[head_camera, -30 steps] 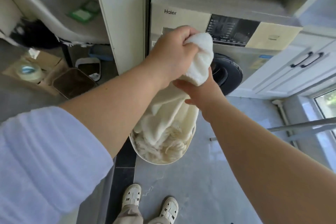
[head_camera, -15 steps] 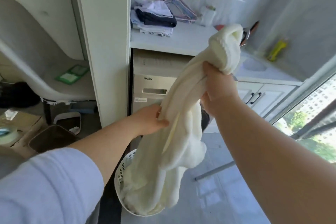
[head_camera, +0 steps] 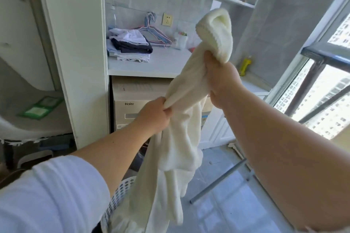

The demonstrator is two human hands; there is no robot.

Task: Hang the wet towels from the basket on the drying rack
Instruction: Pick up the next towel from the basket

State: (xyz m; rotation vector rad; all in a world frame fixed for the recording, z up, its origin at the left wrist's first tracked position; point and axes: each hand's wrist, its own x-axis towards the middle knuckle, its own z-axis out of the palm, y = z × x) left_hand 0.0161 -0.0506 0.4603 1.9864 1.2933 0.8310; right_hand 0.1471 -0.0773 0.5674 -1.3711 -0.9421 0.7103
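Cream terry towel [head_camera: 181,138] now hangs higher out of the basket [head_camera: 121,193], my right hand [head_camera: 221,85] clamped near its top, my left hand [head_camera: 155,117] pinching an edge, so spreading it for the rack comes next.

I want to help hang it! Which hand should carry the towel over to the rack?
Probably the right hand. It grips the towel near its top, held high, on the side where the rack's metal leg shows. The left hand pinches lower down.
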